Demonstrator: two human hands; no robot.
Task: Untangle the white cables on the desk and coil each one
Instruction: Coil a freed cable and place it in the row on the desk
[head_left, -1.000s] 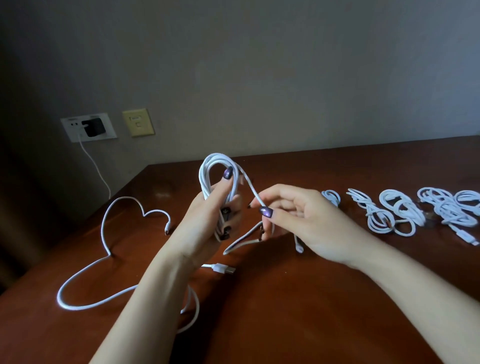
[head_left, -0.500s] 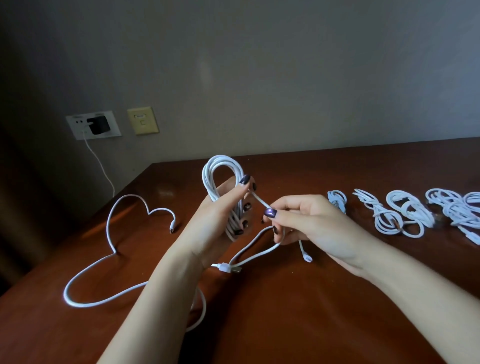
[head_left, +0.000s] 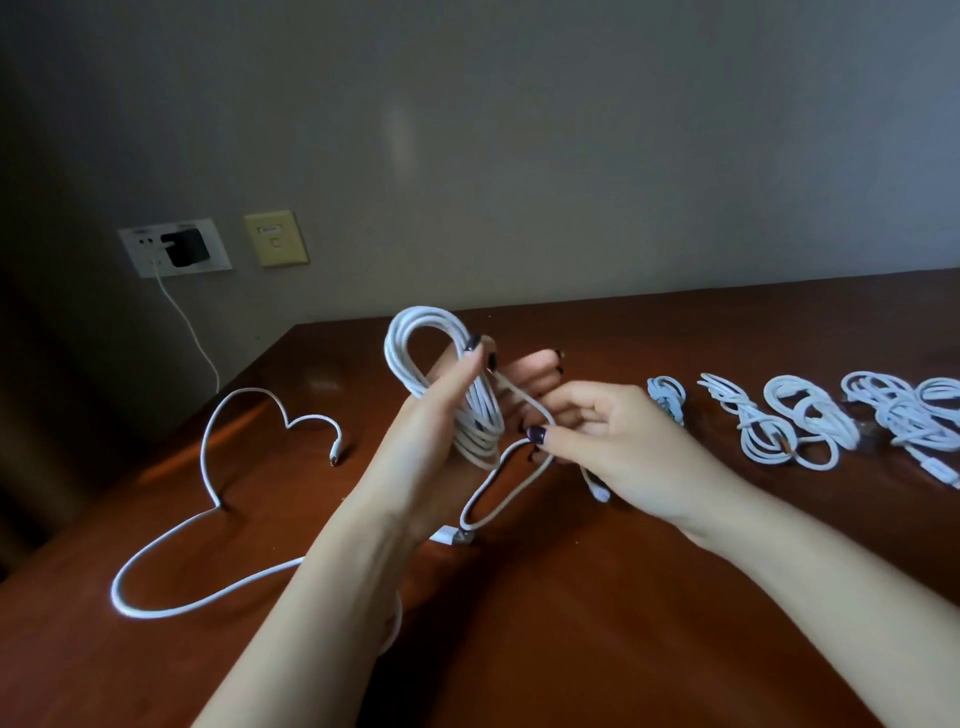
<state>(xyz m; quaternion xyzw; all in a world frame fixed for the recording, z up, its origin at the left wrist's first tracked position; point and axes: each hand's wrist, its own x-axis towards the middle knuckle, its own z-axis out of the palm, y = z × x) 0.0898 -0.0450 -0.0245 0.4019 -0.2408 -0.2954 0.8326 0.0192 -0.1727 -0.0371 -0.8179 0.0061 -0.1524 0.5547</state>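
Observation:
My left hand (head_left: 441, 436) grips a coil of white cable (head_left: 415, 338) upright above the brown desk (head_left: 623, 623), thumb pressed across the loops. My right hand (head_left: 613, 436) pinches the loose tail of the same cable (head_left: 498, 493) just right of the coil; the tail loops down to a USB plug (head_left: 451, 535) lying on the desk. A small connector (head_left: 600, 491) hangs below my right hand. A second long white cable (head_left: 208, 467) lies uncoiled in a heart-like loop on the desk's left side.
Several coiled white cables (head_left: 795, 426) lie in a row at the right of the desk. On the wall at the left are a socket with a black charger (head_left: 182, 248) and a yellow wall plate (head_left: 275, 238). The desk's left edge runs diagonally.
My right hand has brought the cable tail closer around the coil's lower part. The USB plug slid a little toward the coil, and the view shifted slightly.

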